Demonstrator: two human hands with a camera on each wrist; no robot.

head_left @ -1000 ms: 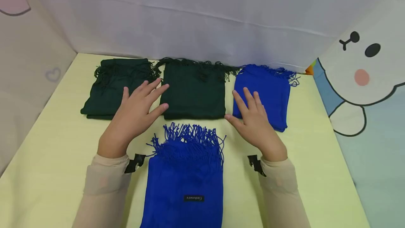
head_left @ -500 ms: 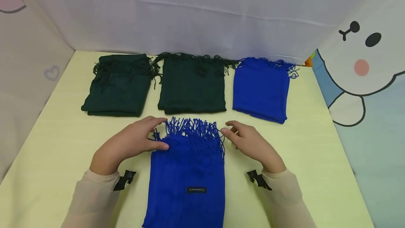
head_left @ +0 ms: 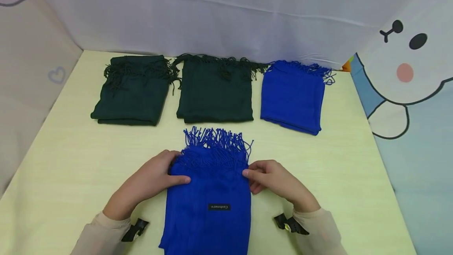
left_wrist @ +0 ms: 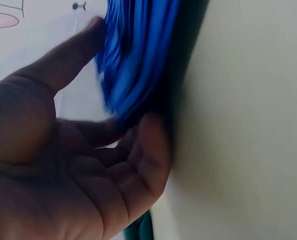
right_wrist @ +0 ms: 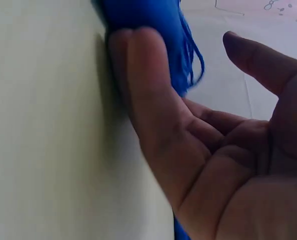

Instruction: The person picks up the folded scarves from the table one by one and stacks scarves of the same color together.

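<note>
Blue fringed rectangular cloth scarf [head_left: 209,192]: six o'clock.
Left hand [head_left: 148,179]: thumb and fingers round its nine-o'clock edge!
Right hand [head_left: 279,181]: fingers touching three-o'clock edge, thumb apart.
Grip: seemingly half-set; next wants right thumb closed.

blue scarf [head_left: 209,227]: folded, layers stacked, laid lengthwise at near middle of the pale table [head_left: 339,184]. fringe [head_left: 216,141] at far end, strands splayed, some lying back over the cloth. small dark label [head_left: 219,207] face up, lettering upside down in head view. layers uneven at lower left; near end cut off by frame.
</note>
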